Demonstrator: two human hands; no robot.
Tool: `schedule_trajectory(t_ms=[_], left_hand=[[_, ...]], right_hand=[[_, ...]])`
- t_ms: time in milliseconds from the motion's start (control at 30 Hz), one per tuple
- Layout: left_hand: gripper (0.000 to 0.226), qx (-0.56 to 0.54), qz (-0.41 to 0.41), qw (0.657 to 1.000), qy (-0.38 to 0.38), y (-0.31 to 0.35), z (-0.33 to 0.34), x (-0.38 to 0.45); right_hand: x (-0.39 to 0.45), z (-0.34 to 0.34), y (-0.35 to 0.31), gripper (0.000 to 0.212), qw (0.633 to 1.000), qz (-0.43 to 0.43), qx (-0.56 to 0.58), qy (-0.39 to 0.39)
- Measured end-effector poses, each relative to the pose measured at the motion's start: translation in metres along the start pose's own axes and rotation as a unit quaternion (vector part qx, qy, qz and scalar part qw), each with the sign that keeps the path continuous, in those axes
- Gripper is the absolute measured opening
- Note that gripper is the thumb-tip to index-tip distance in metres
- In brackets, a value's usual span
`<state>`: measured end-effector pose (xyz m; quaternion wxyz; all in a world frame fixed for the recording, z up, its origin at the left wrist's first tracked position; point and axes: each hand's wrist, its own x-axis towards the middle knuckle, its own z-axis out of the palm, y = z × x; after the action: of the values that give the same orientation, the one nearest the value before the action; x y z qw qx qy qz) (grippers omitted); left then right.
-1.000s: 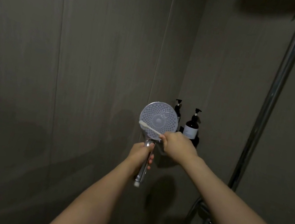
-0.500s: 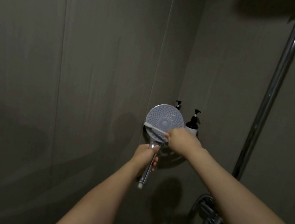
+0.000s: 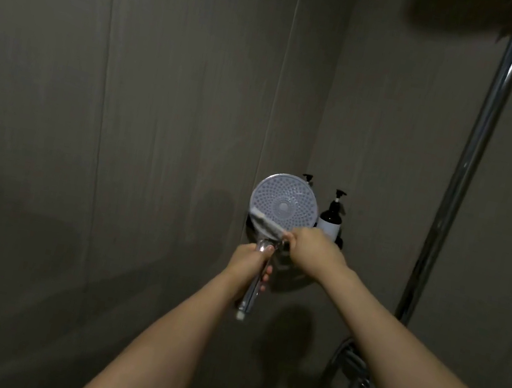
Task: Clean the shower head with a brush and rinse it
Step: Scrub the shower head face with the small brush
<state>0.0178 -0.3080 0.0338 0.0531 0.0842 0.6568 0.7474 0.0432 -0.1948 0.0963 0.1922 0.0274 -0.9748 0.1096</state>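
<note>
Round perforated shower head (image 3: 284,204); blurred white brush (image 3: 265,223)

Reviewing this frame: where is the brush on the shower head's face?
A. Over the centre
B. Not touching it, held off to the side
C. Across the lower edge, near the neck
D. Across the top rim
C: the pale brush, held in the right hand, lies blurred across the lower part of the shower head just above its neck, while the left hand grips the chrome handle.
</note>
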Motion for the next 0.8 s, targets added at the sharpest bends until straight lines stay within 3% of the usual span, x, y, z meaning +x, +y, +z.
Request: schedule_trajectory(t_ms=[100, 167, 233, 367, 433, 567, 700, 800], left_hand=[[0.026, 0.006, -0.005, 1.0, 0.01, -0.001, -0.004, 0.001], [0.026, 0.004, -0.007, 1.0, 0.012, -0.003, -0.007, 0.0], [0.026, 0.005, -0.005, 1.0, 0.011, -0.005, -0.008, 0.001], [0.023, 0.001, -0.01, 1.0, 0.014, -0.005, -0.006, 0.0], [0.023, -0.001, -0.011, 1.0, 0.013, -0.006, -0.005, -0.001], [0.028, -0.002, -0.004, 1.0, 0.002, 0.0, -0.002, -0.001], [0.025, 0.001, -0.009, 1.0, 0.009, 0.003, -0.005, -0.001], [0.023, 0.003, -0.018, 1.0, 0.014, -0.003, -0.012, -0.003]], right_hand=[[0.007, -0.014, 0.014, 0.03, 0.983, 0.093, 0.053, 0.15], [0.011, -0.022, 0.025, 0.035, 0.97, 0.125, 0.094, 0.183], [0.01, -0.022, 0.025, 0.03, 0.981, 0.113, 0.044, 0.151], [-0.004, 0.003, 0.003, 0.018, 0.996, 0.014, -0.029, -0.088], [-0.007, 0.009, 0.001, 0.022, 0.994, -0.014, -0.034, -0.1], [-0.01, 0.011, 0.006, 0.024, 0.998, -0.011, -0.063, 0.002], [0.002, -0.008, 0.031, 0.031, 0.978, 0.118, 0.051, 0.167], [0.002, -0.018, 0.043, 0.038, 0.974, 0.121, 0.071, 0.176]])
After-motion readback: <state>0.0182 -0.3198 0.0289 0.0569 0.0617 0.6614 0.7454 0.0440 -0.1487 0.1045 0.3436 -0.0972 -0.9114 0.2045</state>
